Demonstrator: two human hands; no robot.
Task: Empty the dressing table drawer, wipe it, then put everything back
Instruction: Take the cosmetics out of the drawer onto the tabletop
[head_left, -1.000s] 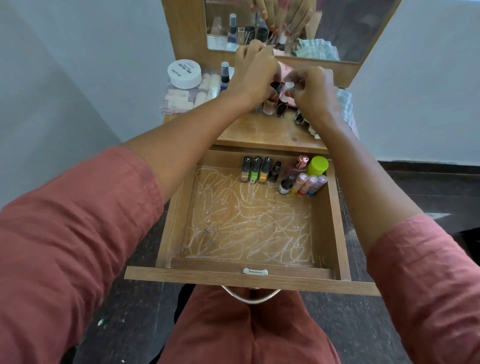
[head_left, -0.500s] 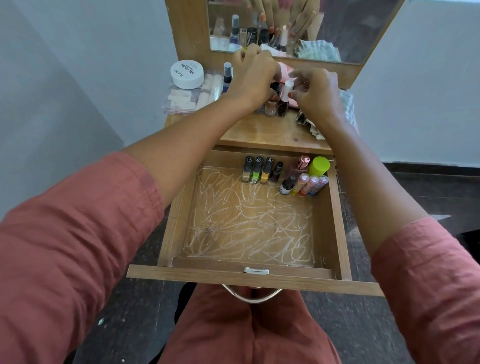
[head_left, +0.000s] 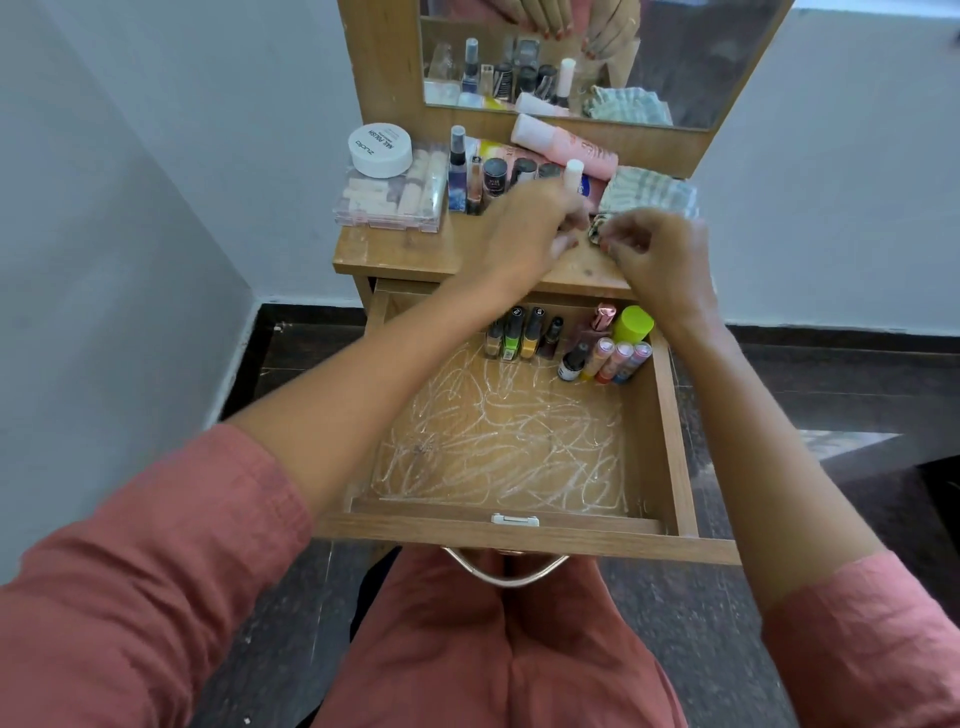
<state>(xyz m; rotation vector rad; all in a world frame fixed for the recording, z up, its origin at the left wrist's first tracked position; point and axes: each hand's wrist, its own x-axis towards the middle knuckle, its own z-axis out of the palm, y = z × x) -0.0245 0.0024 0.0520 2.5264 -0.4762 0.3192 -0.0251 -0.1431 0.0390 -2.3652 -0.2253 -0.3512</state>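
The wooden drawer (head_left: 675, 441) is pulled out over my lap, its floor covered in white scribbles. Along its back stand several nail polish bottles (head_left: 519, 338), a green-capped bottle (head_left: 631, 325) and small tubes (head_left: 618, 361). Both hands hover over the dressing table top (head_left: 405, 249). My left hand (head_left: 524, 234) is curled just below a white-capped bottle (head_left: 573, 174); what its fingers hold is hidden. My right hand (head_left: 660, 254) pinches a small dark patterned item (head_left: 596, 234) lying on the top.
On the table top are a white round jar (head_left: 381, 149) on a clear box (head_left: 389, 200), dark-capped bottles (head_left: 493, 179), a pink tube (head_left: 561, 143) and a striped cloth (head_left: 649, 192). A mirror (head_left: 701, 62) stands behind. A wall is at the left.
Both hands have come down and toward the table's front edge. The white-capped bottle that was between them now shows above my left hand.
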